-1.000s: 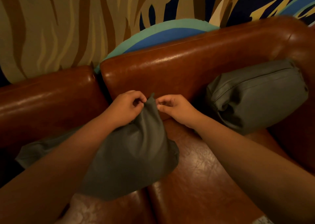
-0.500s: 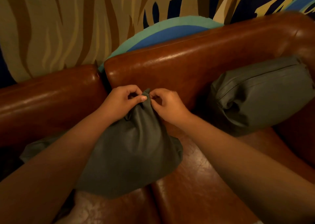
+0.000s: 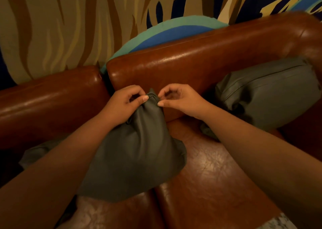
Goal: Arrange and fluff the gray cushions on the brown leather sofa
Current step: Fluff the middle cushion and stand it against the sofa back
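Down near the bottom of the view, two bare arms reach forward over the brown sofa seat (image 3: pixel 217 185). One arm comes from the left and one from the right.

Two seat pads show on the sofa, side by side, with a dark gap between them. One gray cushion (image 3: pixel 132 155) lies on that gap, mostly on the left pad. It looks soft and saggy, wide at the bottom and thin at the top. Its top corner is bunched into a little peak.

Both hands meet at that peak. The left hand (image 3: pixel 125 105) sits on the left side of it, with its thumb and fingers (image 3: pixel 144 98) closed on the cloth. The right hand (image 3: pixel 181 100) sits on the right side. Its thumb and first finger pinch the cloth too, and its other fingers curl above. So two hands hold one corner.

A bit farther, on the right, a second gray cushion (image 3: pixel 268 91) leans in the sofa corner, against the back and the arm. It is puffy, and a seam line runs along its top edge. No hand touches it. It is well apart from the first cushion. That makes two gray cushions.

Behind them stand two shiny brown back pads (image 3: pixel 191 61), a low one on the left and a taller one on the right.

Farthest away is one painted wall (image 3: pixel 69 23) with tan, brown, blue and green shapes.
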The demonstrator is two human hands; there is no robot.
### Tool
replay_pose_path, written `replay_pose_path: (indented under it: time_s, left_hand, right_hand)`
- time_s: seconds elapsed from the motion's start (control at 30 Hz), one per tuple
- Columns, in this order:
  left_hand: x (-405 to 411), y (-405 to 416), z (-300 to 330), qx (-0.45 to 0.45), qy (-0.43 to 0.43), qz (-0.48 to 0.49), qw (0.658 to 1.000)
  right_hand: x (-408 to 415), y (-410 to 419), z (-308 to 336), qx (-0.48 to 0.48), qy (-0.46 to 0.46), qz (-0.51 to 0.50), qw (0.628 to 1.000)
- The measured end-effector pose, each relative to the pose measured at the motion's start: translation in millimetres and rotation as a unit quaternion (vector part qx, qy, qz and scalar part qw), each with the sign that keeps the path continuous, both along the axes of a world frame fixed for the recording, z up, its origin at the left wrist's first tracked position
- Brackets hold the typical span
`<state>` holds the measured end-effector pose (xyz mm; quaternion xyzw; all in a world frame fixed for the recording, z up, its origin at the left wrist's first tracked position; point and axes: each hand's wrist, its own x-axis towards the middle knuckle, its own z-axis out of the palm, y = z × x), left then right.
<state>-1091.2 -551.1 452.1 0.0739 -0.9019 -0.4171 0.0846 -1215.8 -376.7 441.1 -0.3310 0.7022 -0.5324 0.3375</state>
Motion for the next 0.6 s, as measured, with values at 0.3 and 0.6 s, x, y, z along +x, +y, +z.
replay_pose_path:
  time_s: [0.3,0.6]
  left_hand:
    - [-16.9,12.9,-3.0,-0.067,0.013,0.035,0.997]
    - [-40.8,34.2,3.3,-0.225,0.014,0.092,0.970]
  right_hand:
    - [-1.5,2.5,-5.1,-0.042,0.299,-0.019,0.953]
    - [62.3,59.8,-138.1,0.195,0.021,-0.064,0.978]
